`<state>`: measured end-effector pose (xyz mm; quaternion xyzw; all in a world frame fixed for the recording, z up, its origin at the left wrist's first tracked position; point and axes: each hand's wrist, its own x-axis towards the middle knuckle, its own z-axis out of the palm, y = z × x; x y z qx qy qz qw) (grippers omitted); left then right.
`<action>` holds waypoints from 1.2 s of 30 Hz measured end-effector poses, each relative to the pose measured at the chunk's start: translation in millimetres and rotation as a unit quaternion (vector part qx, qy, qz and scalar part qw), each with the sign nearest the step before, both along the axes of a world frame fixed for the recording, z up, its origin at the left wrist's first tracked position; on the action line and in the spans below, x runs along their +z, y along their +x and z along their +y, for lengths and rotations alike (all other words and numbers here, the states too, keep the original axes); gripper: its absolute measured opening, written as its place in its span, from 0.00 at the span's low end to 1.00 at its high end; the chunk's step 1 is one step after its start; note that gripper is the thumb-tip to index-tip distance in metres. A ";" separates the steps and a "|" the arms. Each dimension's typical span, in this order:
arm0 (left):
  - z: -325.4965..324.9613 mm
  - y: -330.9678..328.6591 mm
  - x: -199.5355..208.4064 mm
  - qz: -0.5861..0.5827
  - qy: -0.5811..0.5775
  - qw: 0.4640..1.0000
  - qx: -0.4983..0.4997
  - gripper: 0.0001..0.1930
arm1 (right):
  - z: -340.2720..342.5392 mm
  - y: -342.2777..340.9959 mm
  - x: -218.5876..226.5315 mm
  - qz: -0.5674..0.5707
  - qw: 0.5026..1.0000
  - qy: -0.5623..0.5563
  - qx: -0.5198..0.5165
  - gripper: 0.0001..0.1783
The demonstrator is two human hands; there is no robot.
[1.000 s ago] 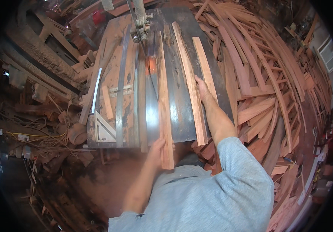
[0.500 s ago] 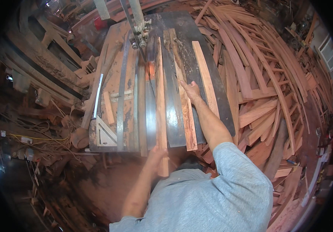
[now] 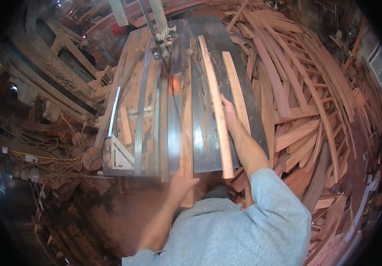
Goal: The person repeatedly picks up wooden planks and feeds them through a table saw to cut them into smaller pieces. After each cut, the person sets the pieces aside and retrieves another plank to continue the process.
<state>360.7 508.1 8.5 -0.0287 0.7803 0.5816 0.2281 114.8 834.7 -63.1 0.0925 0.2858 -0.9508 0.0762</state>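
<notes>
At nine o'clock, a tangle of yellow cables [image 3: 35, 157] lies among dark scrap. Toward the centre, a metal try square [image 3: 121, 155] rests at the near-left corner of the band-saw table [image 3: 208, 137], its steel top dusted with sawdust. The saw blade [image 3: 155, 40] comes down at twelve o'clock through its guide. Just right of the blade, a long wooden strip [image 3: 185, 124] runs along the table toward six o'clock; the left hand [image 3: 181, 184] is closed round its near end, which overhangs the table edge, though the hand is blurred. Next right, a second, paler strip [image 3: 216, 106] lies tilted across the table; the right hand [image 3: 228, 113] rests against its right edge, fingers curled on it. A shorter strip [image 3: 236, 95] lies just beside that hand. At three o'clock, curved reddish offcuts [image 3: 306, 106] are heaped high.
</notes>
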 end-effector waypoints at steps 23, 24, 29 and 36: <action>35.7 -16.3 82.6 -0.131 0.146 0.975 -0.106 0.31 | -86.5 31.0 15.8 -0.078 0.892 0.432 -0.109 0.45; 32.2 -14.7 75.9 -0.142 0.135 0.976 -0.098 0.28 | -87.6 30.1 4.2 -0.069 0.850 0.511 -0.105 0.45; -0.8 -0.4 38.6 -0.211 0.257 0.942 0.032 0.19 | -94.7 62.6 36.9 -0.086 0.800 0.593 -0.037 0.41; -37.8 23.1 17.6 -0.206 0.335 0.920 -0.003 0.20 | -65.0 74.3 43.9 0.271 0.497 0.819 -0.091 0.21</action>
